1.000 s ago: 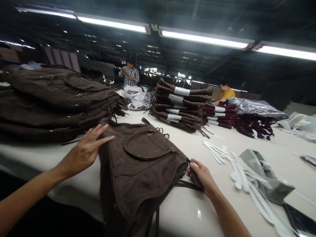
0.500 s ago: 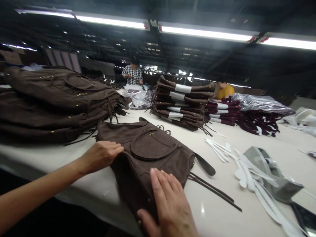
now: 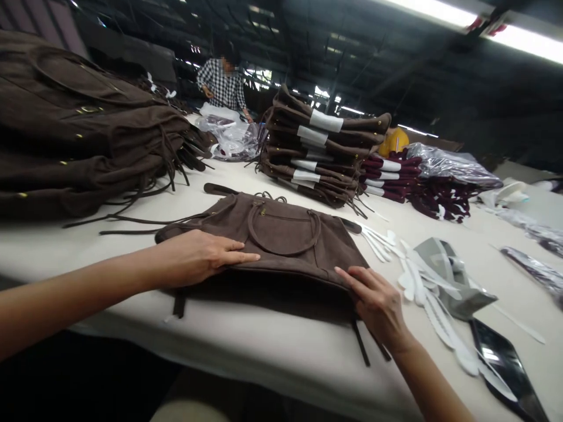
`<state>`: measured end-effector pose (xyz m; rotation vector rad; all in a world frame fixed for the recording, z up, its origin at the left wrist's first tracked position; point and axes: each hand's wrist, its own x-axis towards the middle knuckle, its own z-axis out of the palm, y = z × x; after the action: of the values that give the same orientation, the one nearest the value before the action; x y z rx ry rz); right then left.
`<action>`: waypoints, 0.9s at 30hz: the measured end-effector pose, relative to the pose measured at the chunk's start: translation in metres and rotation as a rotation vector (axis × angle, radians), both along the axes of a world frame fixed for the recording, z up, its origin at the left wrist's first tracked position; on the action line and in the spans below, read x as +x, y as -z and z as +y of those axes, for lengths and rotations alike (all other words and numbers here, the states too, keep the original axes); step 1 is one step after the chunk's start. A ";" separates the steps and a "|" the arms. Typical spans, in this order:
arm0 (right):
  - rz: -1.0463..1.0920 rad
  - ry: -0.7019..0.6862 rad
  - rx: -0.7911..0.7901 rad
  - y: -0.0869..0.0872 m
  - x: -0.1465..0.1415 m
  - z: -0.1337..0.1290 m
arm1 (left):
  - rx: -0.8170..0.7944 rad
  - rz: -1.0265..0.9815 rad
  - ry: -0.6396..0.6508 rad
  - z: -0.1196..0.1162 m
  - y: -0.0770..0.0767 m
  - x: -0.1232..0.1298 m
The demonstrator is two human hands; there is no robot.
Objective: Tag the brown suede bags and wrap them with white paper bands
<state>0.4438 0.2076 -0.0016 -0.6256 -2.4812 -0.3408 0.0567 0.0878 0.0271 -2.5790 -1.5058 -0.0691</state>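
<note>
**Brown suede-look handbag point(image 3: 288, 228) lay at the centre of the frame**

Your two hands were apart, both on the handbag's near edge. Your left hand point(image 3: 206, 255), left of centre, lay palm down with its fingers straight along the top of that edge. Your right hand point(image 3: 378, 299), right of centre, had its fingers bent over the right-hand corner. I cannot tell whether either thumb pinched the material from below.

The looped handle point(image 3: 253, 231) rested on the upper panel, beside a zip. Below the edge, the bag's side fell into deep shadow. The bag lay on a white-topped table point(image 3: 316, 363), with thin dark cords point(image 3: 132, 220) trailing to the left.

Large brown bags point(image 3: 88, 135) were piled at the upper left. Above centre stood a stack of folded brown bags point(image 3: 316, 152) with white bands, and maroon bundles point(image 3: 391, 173) sat just right of it. White strips point(image 3: 431, 316), a grey tape dispenser point(image 3: 457, 281) and a black smartphone point(image 3: 510, 366) lay toward the lower right. In the upper part, a person in a checked shirt point(image 3: 222, 85) stood behind clear plastic point(image 3: 231, 138).
</note>
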 end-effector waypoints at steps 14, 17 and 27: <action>-0.203 0.163 -0.005 0.047 0.024 -0.035 | -0.133 -0.068 0.042 -0.021 0.032 -0.004; -0.199 0.165 -0.003 0.049 0.025 -0.019 | -0.069 -0.033 0.044 -0.017 0.035 0.005; -0.149 0.190 0.182 0.046 0.010 0.015 | 0.234 0.132 -0.061 -0.011 0.051 0.050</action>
<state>0.4540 0.2223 -0.0479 -0.7853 -2.4980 -0.7015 0.1069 0.0772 -0.0235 -2.3071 -1.4345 -0.0625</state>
